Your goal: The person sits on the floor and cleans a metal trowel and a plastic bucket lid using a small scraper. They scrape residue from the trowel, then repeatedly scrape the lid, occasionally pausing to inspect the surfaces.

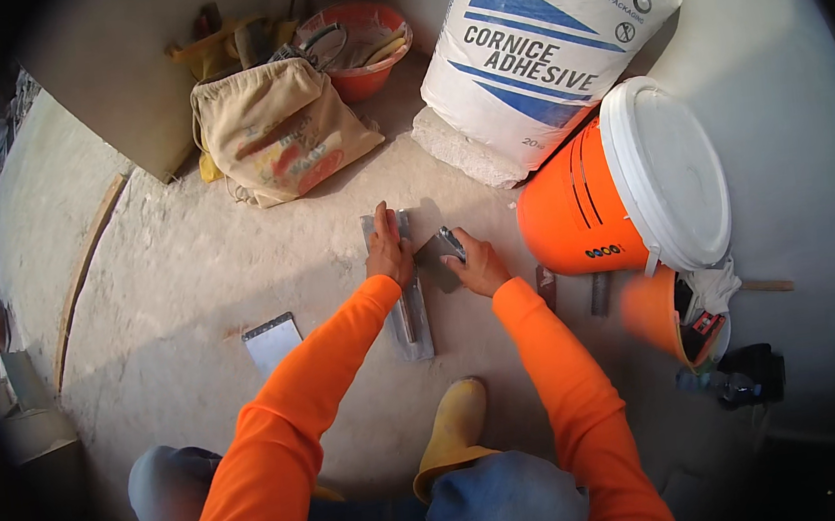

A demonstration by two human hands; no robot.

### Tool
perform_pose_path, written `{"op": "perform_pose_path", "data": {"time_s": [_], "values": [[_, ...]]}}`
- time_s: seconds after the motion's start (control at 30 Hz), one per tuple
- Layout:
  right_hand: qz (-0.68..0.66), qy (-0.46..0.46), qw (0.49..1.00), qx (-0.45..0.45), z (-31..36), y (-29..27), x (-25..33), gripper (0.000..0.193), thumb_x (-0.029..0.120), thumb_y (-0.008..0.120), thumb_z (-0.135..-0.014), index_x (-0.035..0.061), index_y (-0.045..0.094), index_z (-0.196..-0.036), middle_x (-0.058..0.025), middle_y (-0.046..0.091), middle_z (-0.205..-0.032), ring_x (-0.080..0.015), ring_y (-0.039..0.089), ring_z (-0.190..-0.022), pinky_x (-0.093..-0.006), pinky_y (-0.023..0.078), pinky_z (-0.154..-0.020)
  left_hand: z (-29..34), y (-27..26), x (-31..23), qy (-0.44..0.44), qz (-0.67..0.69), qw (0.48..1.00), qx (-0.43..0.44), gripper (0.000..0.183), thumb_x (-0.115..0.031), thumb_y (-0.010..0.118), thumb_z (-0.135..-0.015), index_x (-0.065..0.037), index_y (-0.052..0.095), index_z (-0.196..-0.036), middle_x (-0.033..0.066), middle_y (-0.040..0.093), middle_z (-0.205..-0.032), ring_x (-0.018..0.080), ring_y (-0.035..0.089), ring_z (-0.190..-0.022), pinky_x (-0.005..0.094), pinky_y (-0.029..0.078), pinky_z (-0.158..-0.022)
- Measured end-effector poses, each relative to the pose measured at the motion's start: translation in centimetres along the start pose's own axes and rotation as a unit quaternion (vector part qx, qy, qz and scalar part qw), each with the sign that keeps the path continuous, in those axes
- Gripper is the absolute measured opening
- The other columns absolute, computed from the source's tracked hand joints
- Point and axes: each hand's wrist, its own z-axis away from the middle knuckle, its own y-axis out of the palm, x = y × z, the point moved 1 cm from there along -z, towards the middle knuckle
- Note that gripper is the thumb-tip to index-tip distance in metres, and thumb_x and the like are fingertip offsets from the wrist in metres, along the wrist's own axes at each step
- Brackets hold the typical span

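I see the left hand (390,251) laid over the upper part of a steel trowel (418,306) on the floor (187,268); I cannot tell whether its fingers wrap the trowel's handle (409,324) or only press. The trowel runs from 12 to 6 o'clock. The right hand (481,264) is closed around a scraper (436,262), its broad blade pointing to 9 o'clock, close beside the trowel.

I judge both tools light and stiff, the trowel's thin plate perhaps slick if wet. I would take the trowel by its handle and the scraper by its grip, keeping skin off the metal edges.

Farther out, a white flat piece (274,345) lies at 8 o'clock, a cloth bag (274,129) at 11, a likely heavy white sack (534,58) at 1, and an orange bucket (573,205) at 3.
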Motion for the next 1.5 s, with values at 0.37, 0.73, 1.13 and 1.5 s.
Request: {"op": "perform_pose_path", "data": {"time_s": [0.37,0.73,1.13,1.5], "values": [[0.030,-0.081,0.995,-0.056,2.4,-4.7,7.2,0.030,0.011,0.070,-0.096,0.0046,0.059,-0.123,-0.0289,0.070,-0.086,-0.0526,0.069,-0.083,-0.0543,0.054,-0.070,-1.3,-3.8,-6.7,0.183,0.093,0.978,0.034,0.072,-0.018,0.059,-0.108,-0.022,0.024,-0.171,0.0322,0.058,-0.148,0.0507,0.060,-0.133,0.0520,0.048,-0.114],[0.056,-0.083,0.992,0.075,4.7,-5.3,10.0,0.022,0.009,0.068,-0.095,0.0069,0.062,-0.117,-0.0262,0.067,-0.078,-0.0504,0.068,-0.078,-0.0560,0.053,-0.069,0.0,-5.7,-8.3,0.156,0.085,0.981,0.079,0.070,-0.015,0.059,-0.107,-0.017,0.029,-0.170,0.0279,0.055,-0.156,0.0447,0.056,-0.144,0.0465,0.045,-0.119],[0.090,-0.134,0.986,0.049,5.0,-5.3,10.6,0.025,0.008,0.069,-0.094,0.0086,0.061,-0.118,-0.0261,0.067,-0.078,-0.0497,0.069,-0.078,-0.0563,0.053,-0.067,-0.2,-5.7,-8.1,0.204,0.073,0.975,0.050,0.072,-0.018,0.059,-0.106,-0.021,0.027,-0.170,0.0309,0.065,-0.134,0.0503,0.064,-0.125,0.0529,0.051,-0.109],[0.061,-0.138,0.989,-0.002,5.1,-4.9,10.4,0.024,0.007,0.069,-0.093,0.0087,0.062,-0.116,-0.0251,0.068,-0.078,-0.0495,0.069,-0.079,-0.0562,0.054,-0.068,0.1,-6.0,-8.0,0.211,0.078,0.973,0.051,0.073,-0.016,0.060,-0.105,-0.023,0.028,-0.170,0.0316,0.064,-0.138,0.0505,0.063,-0.127,0.0526,0.051,-0.110]]}}
